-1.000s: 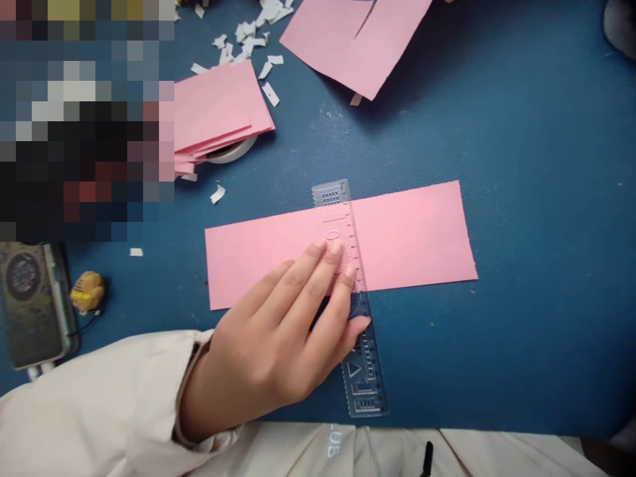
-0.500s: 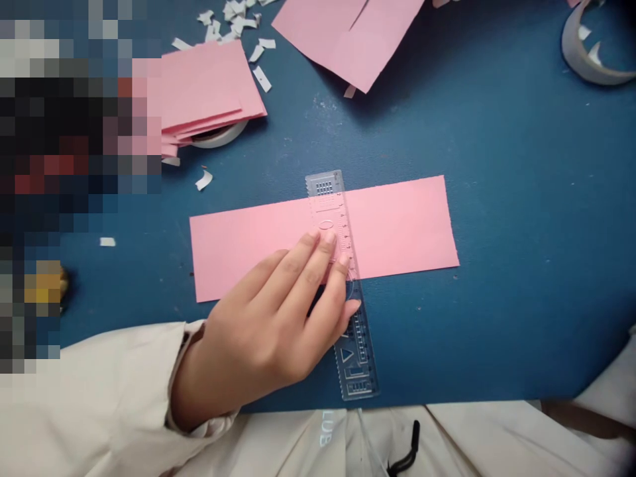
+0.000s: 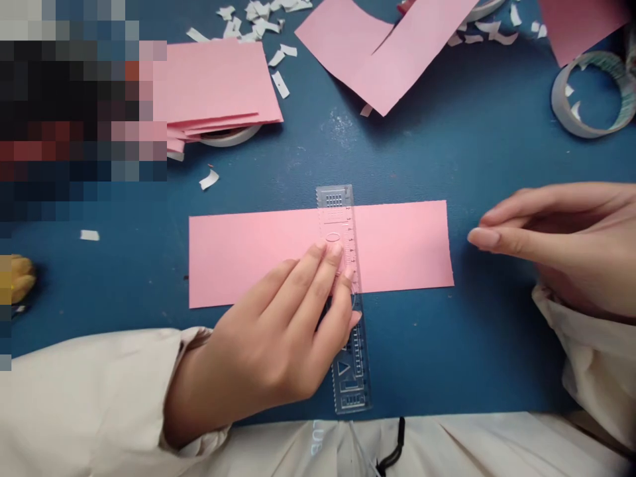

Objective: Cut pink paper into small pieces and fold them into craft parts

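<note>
My left hand [image 3: 288,324] presses a clear plastic ruler [image 3: 334,199] down with its fingertips, the thumb showing at the ruler's right edge. The ruler lies crosswise over a long strip of pink paper [image 3: 402,245], and its lower part reaches past the strip toward me. Part of the strip and the middle of the ruler are hidden under my fingers. Off the strip's right end hovers my right hand [image 3: 561,232], thumb and fingertips drawn together, with nothing visible between them.
A stack of pink paper [image 3: 218,79] lies at the upper left on a white roll. Another pink sheet [image 3: 372,53] with a slit is at the top. A tape roll [image 3: 559,99] sits at the upper right. White paper scraps [image 3: 233,26] are scattered on the blue table [image 3: 422,152].
My right hand has come into view from the right. The view has shifted a little, and the strip now lies straighter. My left hand still presses on the ruler.
</note>
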`<state>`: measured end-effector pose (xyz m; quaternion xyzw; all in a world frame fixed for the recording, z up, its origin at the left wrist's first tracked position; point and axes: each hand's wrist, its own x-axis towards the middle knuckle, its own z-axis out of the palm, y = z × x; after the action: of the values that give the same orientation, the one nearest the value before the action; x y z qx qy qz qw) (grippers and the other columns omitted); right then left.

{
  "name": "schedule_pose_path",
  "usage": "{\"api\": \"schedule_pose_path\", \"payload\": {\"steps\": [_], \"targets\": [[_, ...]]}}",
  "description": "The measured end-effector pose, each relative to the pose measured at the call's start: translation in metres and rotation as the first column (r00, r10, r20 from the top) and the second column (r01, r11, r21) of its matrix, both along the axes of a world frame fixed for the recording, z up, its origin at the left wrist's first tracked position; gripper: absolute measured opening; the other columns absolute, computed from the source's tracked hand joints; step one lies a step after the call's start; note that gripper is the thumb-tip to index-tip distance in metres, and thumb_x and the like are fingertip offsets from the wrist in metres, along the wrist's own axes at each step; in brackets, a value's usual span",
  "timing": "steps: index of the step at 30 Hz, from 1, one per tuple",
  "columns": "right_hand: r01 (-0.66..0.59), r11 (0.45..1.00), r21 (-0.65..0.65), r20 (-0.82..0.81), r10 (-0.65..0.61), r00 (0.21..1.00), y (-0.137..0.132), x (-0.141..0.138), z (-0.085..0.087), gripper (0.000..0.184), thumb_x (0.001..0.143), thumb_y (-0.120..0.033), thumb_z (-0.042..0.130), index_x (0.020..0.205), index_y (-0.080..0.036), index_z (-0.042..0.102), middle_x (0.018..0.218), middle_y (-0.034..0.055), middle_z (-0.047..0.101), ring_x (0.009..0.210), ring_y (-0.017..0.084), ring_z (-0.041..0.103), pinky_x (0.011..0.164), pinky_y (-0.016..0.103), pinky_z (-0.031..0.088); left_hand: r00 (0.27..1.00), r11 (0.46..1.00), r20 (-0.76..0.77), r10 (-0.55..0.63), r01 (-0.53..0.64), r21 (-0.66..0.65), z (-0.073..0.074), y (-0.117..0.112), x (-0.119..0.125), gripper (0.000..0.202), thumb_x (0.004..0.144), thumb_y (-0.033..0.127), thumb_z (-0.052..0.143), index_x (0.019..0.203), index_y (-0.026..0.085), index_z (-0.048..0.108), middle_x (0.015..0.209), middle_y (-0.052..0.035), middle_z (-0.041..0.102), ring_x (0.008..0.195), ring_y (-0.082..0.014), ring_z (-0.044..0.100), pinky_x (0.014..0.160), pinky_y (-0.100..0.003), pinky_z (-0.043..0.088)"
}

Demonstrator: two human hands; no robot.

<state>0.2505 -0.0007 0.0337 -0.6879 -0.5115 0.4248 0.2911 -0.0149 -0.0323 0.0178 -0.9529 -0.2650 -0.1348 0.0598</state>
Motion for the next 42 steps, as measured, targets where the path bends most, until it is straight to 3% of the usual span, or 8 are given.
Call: {"api": "schedule_pose_path", "payload": {"steps": [4,9,17,22,25,31,37,42], "targets": [[-0.111,0.966,-0.235,-0.166,0.073,0.983,0.003,0.000,-0.002,0.021,0.058,-0.034,0.083,0.070,-0.020,0.073,0.062,0.0025,0.065,0.059,0.011,0.061,0.054,0.020,0.050,1.000,1.000,0.000,-0.010,0.010,-0.025,0.001,0.000,-0.001,0.030,0.087,0.023,0.062,0.103,-0.002,0.065,0.107,-0.0255,0.065,0.101,-0.0373,0.064,0.072,-0.044,0.062],[-0.128,0.967,-0.218,-0.217,0.080,0.973,0.002,0.002,-0.003,0.021,0.067,-0.040,0.077,0.078,-0.023,0.073,0.071,0.0029,0.068,0.062,0.012,0.063,0.057,0.021,0.052,1.000,0.999,0.012,-0.018,0.018,-0.049,0.003,-0.001,-0.001,0.028,0.086,0.020,0.062,0.103,-0.003,0.064,0.107,-0.0260,0.065,0.100,-0.0381,0.064,0.073,-0.045,0.062],[-0.108,0.971,-0.214,-0.245,0.053,0.968,0.001,0.001,-0.004,0.015,0.071,-0.036,0.076,0.081,-0.025,0.073,0.075,0.0022,0.070,0.064,0.012,0.064,0.058,0.022,0.054,1.000,0.997,-0.001,-0.016,0.016,-0.076,0.002,-0.001,-0.003,0.030,0.087,0.020,0.061,0.106,-0.002,0.062,0.112,-0.0270,0.063,0.104,-0.0390,0.061,0.077,-0.046,0.060],[-0.121,0.976,-0.179,-0.280,0.067,0.958,0.000,-0.006,-0.002,0.019,0.082,-0.039,0.064,0.088,-0.022,0.071,0.085,0.0062,0.071,0.070,0.015,0.067,0.056,0.023,0.055,1.000,0.998,-0.008,-0.016,0.016,-0.065,0.003,0.000,-0.003,0.029,0.086,0.021,0.063,0.105,0.000,0.063,0.111,-0.0262,0.063,0.104,-0.0382,0.062,0.076,-0.045,0.061],[-0.137,0.978,-0.159,-0.259,0.092,0.962,0.001,-0.007,-0.001,0.011,0.081,-0.028,0.066,0.089,-0.022,0.069,0.085,0.0050,0.071,0.068,0.012,0.065,0.056,0.020,0.054,1.000,0.999,-0.007,-0.019,0.019,-0.050,0.004,0.000,-0.002,0.027,0.085,0.020,0.064,0.103,0.000,0.064,0.110,-0.0257,0.064,0.103,-0.0377,0.063,0.075,-0.044,0.061],[-0.375,0.924,0.073,-0.232,0.381,0.895,0.007,0.003,-0.008,0.012,0.073,-0.015,0.070,0.079,-0.024,0.067,0.090,0.0025,0.063,0.091,0.014,0.060,0.054,0.018,0.050,1.000,0.999,-0.002,-0.018,0.018,-0.047,0.001,0.000,-0.002,0.025,0.085,0.018,0.064,0.103,0.000,0.064,0.111,-0.0256,0.064,0.103,-0.0377,0.063,0.074,-0.044,0.061],[-0.385,0.913,0.134,-0.194,0.406,0.893,0.006,0.002,-0.010,0.012,0.074,-0.012,0.067,0.077,-0.024,0.064,0.086,0.0014,0.059,0.087,0.012,0.057,0.067,0.020,0.051,1.000,0.999,-0.001,-0.025,0.025,-0.035,0.003,0.000,-0.003,0.023,0.085,0.017,0.064,0.101,0.001,0.065,0.110,-0.0255,0.064,0.102,-0.0379,0.063,0.073,-0.045,0.062],[-0.357,0.920,0.163,-0.150,0.381,0.912,0.005,0.001,-0.012,0.011,0.073,-0.013,0.067,0.074,-0.023,0.063,0.083,0.0014,0.061,0.085,0.013,0.058,0.069,0.023,0.051,0.999,0.999,-0.009,-0.035,0.035,-0.006,0.004,0.001,0.000,0.024,0.086,0.017,0.063,0.100,-0.001,0.065,0.108,-0.0253,0.065,0.100,-0.0375,0.064,0.071,-0.044,0.062]]}}
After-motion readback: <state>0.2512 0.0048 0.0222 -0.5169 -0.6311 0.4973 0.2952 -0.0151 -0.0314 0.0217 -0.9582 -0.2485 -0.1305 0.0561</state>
